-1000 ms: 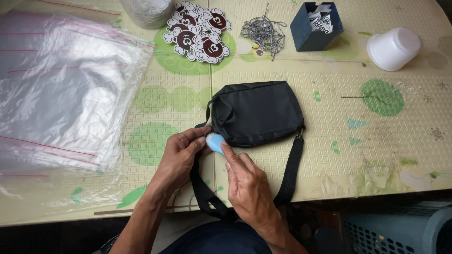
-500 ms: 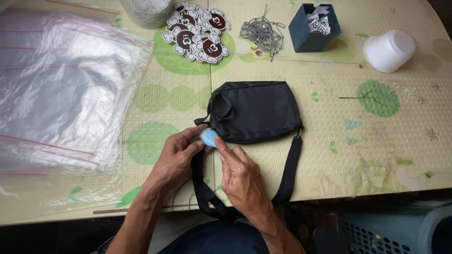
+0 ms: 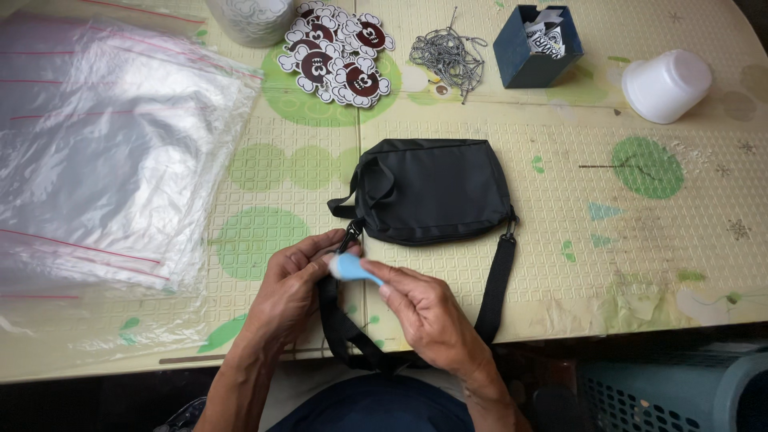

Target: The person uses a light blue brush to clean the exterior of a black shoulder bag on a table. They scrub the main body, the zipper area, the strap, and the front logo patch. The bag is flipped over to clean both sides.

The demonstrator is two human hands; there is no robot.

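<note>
Pinching a blue tag [image 3: 354, 270] between both hands, left [image 3: 294, 282] and right [image 3: 424, 308], fingers clenched on it, they've lifted it slightly toward the strap clip [image 3: 350, 236] at the black bag [image 3: 436, 190].

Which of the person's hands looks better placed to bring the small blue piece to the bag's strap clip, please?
Probably the left hand: its fingertips already touch the blue piece right beside the strap clip, nearer than the right hand.
</note>
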